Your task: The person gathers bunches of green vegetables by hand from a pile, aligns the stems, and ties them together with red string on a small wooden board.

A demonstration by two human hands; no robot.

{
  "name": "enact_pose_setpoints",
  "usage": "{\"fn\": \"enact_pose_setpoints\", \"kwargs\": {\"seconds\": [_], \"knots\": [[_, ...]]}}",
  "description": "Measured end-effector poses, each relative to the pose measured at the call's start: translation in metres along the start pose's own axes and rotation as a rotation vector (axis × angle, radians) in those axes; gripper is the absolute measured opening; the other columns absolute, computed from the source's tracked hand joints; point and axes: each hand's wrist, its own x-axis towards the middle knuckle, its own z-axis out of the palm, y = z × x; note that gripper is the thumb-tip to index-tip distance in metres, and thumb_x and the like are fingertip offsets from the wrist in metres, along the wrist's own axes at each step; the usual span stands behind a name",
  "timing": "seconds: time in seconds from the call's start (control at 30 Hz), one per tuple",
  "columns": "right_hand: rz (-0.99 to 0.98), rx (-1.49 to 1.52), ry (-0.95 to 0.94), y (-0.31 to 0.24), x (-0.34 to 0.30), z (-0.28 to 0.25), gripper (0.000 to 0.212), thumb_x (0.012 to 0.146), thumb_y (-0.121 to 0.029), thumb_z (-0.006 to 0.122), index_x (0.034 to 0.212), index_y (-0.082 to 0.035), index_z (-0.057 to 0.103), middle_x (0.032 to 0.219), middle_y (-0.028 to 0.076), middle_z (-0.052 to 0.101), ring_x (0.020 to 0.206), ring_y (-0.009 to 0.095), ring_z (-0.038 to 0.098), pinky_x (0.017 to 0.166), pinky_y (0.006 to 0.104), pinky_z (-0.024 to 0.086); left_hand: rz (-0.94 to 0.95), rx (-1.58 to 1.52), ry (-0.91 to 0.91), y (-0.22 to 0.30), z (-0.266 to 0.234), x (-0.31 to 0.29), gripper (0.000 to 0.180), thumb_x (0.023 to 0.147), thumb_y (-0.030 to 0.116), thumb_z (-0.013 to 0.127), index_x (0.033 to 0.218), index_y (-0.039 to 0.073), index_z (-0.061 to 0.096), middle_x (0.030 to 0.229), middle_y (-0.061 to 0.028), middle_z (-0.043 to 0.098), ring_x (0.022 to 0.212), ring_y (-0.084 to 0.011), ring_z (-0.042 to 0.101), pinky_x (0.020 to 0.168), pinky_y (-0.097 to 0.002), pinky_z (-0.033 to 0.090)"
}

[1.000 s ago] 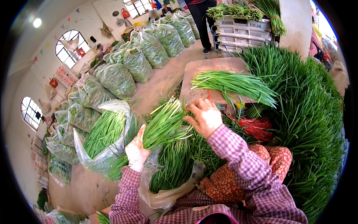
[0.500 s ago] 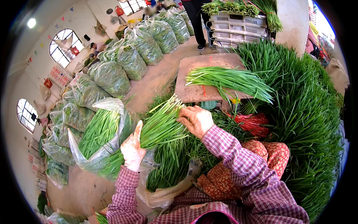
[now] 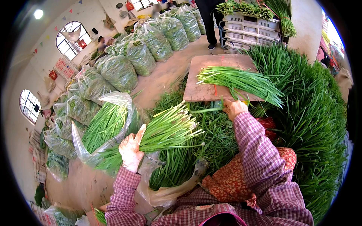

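My left hand (image 3: 131,149) grips a bunch of garlic chives (image 3: 166,127), its thumb stretched along the stalks. Their pale cut ends point up and to the right, fanned unevenly. My right hand (image 3: 235,109) is closed at the near edge of a brown board (image 3: 194,90). A thin green chive leaf (image 3: 207,110) sticks out leftward from its fingers, slightly blurred. On the board lies another loose bundle of chives (image 3: 237,81). Beneath my left hand's bunch, an open plastic bag (image 3: 184,190) holds more chives. Red ties (image 3: 267,126) lie partly hidden behind my right sleeve.
A large heap of chives (image 3: 313,113) fills the right side. Loose leaves (image 3: 215,139) cover the ground ahead of me. Filled plastic bags (image 3: 117,73) line the left. White crates (image 3: 250,28) are stacked at the back, beside a standing person's dark trousers (image 3: 209,22).
My right hand has moved right, away from the bunch to the board's near edge, with a green leaf in it. The left hand's bunch has tilted lower, and the whole view has shifted slightly.
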Motion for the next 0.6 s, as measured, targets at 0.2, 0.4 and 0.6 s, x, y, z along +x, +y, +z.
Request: {"fn": "enact_pose_setpoints", "kwargs": {"seconds": [0.2,0.4,0.6], "knots": [[-0.314,0.012,0.120,-0.075,-0.011,-0.036,0.041,0.084,-0.049,0.059,0.113,-0.021,0.060,0.113,0.011,0.060,0.108,0.028,0.055,0.096,0.0471,0.041,0.132,0.113,0.018,-0.001,0.003,-0.004,0.094,0.054,0.000,0.067,0.138,0.035,0.041,0.081,0.0009,0.044,0.071,-0.0158,0.051,0.061,-0.0304,0.047],[-0.634,0.135,0.097,-0.102,0.000,-0.011,0.018,0.086,-0.032,0.059,0.097,-0.018,0.061,0.071,0.008,0.065,0.073,0.026,0.062,0.089,0.0412,0.041,0.202,0.127,0.141,0.017,-0.003,0.013,0.084,0.059,0.004,0.066,0.135,0.033,0.046,0.080,0.0023,0.046,0.071,-0.0158,0.052,0.063,-0.0318,0.046],[-0.323,-0.099,0.167,-0.044,0.010,0.012,0.013,0.089,-0.025,0.054,0.086,-0.012,0.058,0.065,0.007,0.061,0.065,0.023,0.062,0.090,0.0451,0.043,0.159,-0.012,0.082,0.010,0.005,0.005,0.076,0.069,0.004,0.065,0.136,0.033,0.044,0.078,0.0016,0.049,0.067,-0.0164,0.053,0.058,-0.0305,0.047]]}}
